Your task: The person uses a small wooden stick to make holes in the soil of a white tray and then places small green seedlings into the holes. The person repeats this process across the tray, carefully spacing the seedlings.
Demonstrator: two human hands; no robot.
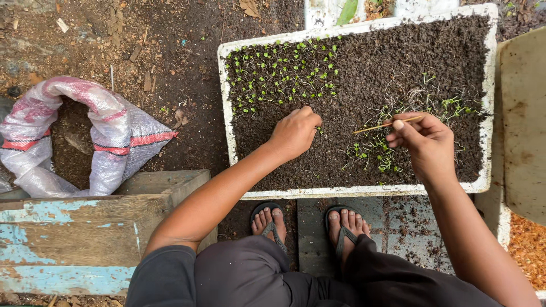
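A white rectangular tray (228,119) full of dark soil lies on the ground in front of me. Small green seedlings (278,74) stand in rows in its upper left part. A loose heap of uprooted seedlings (398,122) lies on the soil at the right. My left hand (294,133) rests on the soil at the edge of the planted rows, its fingers curled down and pinched at the soil. My right hand (424,142) is closed on a thin wooden stick (378,127), which points left over the loose seedlings.
A white and pink woven sack (96,133) lies open on the dirt at left. A worn wooden box with flaking blue paint (74,233) stands at lower left. My feet in flip-flops (310,222) rest on paving below the tray. A beige board (523,119) lies at right.
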